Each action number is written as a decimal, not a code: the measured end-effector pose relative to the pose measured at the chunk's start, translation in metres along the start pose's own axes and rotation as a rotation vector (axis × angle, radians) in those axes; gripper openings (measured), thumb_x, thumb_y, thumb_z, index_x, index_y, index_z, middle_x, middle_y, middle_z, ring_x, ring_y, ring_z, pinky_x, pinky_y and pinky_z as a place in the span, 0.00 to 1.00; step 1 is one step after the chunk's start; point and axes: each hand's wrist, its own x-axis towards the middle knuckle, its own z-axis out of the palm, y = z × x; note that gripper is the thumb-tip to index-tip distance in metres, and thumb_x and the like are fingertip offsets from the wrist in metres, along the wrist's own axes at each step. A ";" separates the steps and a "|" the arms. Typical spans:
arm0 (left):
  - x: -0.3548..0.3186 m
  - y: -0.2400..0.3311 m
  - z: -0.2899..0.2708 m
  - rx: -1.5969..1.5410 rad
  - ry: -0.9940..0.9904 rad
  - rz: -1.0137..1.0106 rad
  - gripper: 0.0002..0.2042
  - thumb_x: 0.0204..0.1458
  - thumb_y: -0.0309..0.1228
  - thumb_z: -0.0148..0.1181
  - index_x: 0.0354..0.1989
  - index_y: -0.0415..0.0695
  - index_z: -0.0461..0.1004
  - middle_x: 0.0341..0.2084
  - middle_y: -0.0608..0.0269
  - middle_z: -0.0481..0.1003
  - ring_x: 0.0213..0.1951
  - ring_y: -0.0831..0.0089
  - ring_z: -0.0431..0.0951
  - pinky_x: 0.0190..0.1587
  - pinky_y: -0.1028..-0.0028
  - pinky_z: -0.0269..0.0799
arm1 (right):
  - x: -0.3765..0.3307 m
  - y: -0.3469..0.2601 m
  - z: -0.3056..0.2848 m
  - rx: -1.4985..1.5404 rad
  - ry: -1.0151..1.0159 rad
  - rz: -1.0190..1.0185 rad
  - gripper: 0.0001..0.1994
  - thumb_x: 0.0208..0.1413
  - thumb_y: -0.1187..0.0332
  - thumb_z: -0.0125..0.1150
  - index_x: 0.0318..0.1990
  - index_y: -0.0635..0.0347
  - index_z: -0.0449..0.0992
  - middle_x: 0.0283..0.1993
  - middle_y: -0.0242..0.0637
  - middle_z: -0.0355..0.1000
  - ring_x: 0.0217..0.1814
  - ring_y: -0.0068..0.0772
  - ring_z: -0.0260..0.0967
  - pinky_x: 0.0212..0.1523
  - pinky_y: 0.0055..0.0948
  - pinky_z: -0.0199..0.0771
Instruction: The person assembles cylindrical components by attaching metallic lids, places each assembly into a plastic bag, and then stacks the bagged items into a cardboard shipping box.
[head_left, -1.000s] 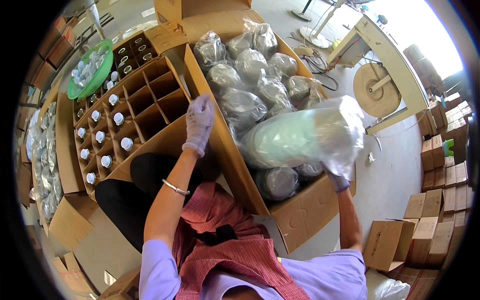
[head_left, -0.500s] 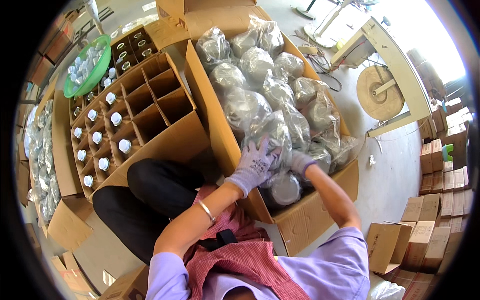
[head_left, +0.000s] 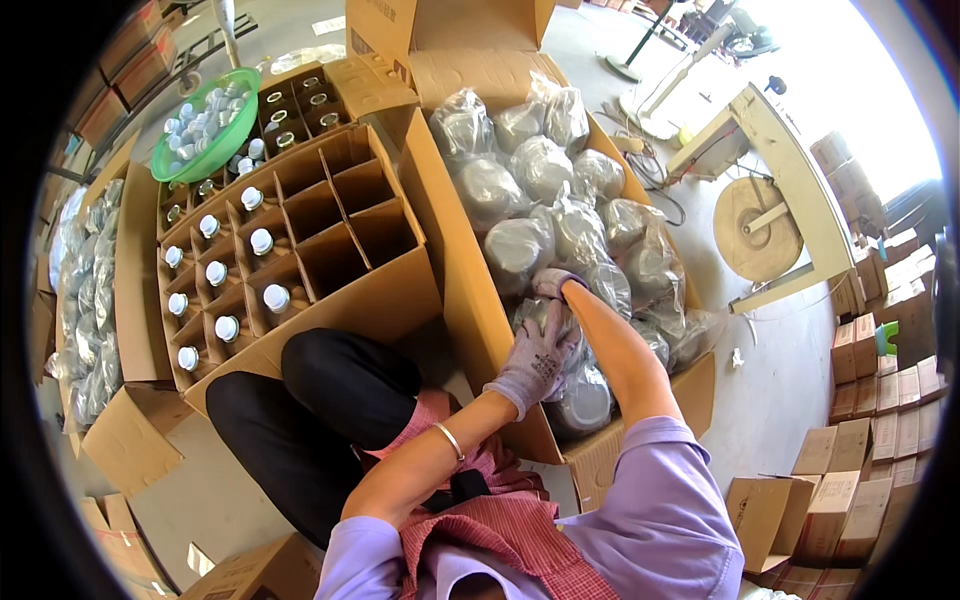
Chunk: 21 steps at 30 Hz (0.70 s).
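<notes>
A large open cardboard box (head_left: 455,290) in front of me holds several round grey items (head_left: 515,250), each in a clear plastic bag. Both my hands wear pale grey-purple knit gloves. My left hand (head_left: 532,362) is closed over one bagged grey item (head_left: 548,316) at the box's near left side, fingers pointing away from me. My right hand (head_left: 556,284) is curled at that item's far end, its forearm crossing over the box; its fingertips are partly hidden. Closer to me lies another bagged item (head_left: 582,402) with its round grey end showing.
On the left stands a divided carton (head_left: 330,310) with white-capped bottles (head_left: 262,241) in some cells. Behind it are a green basin (head_left: 212,165) of caps and open-necked bottles (head_left: 318,99). A tape-roll machine frame (head_left: 800,190) and stacked cartons (head_left: 835,500) are at right.
My right hand has moved left and away from me, to the bagged item's far end. My left hand's spread fingers have closed over the item. The view has shifted slightly.
</notes>
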 end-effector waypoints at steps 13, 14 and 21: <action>-0.046 -0.090 -0.052 -0.656 0.461 -0.142 0.14 0.55 0.41 0.58 0.43 0.44 0.78 0.43 0.56 0.78 0.46 0.57 0.76 0.52 0.65 0.71 | -0.111 -0.088 -0.356 1.112 1.350 0.521 0.16 0.63 0.68 0.52 0.55 0.66 0.72 0.54 0.37 0.71 0.55 0.30 0.65 0.57 0.37 0.63; -0.058 -0.113 -0.043 -0.697 0.964 -0.338 0.12 0.56 0.37 0.58 0.40 0.42 0.77 0.35 0.59 0.78 0.39 0.60 0.77 0.43 0.68 0.73 | -0.105 -0.100 -0.375 1.033 1.355 0.425 0.19 0.65 0.66 0.49 0.59 0.66 0.69 0.61 0.38 0.68 0.64 0.34 0.63 0.66 0.41 0.60; -0.206 -0.283 -0.123 -1.450 1.411 -0.325 0.24 0.64 0.48 0.47 0.60 0.42 0.67 0.55 0.60 0.72 0.54 0.67 0.73 0.55 0.69 0.72 | 0.049 -0.218 -0.324 0.585 1.210 0.537 0.14 0.63 0.62 0.57 0.50 0.60 0.72 0.44 0.38 0.68 0.45 0.34 0.65 0.45 0.39 0.69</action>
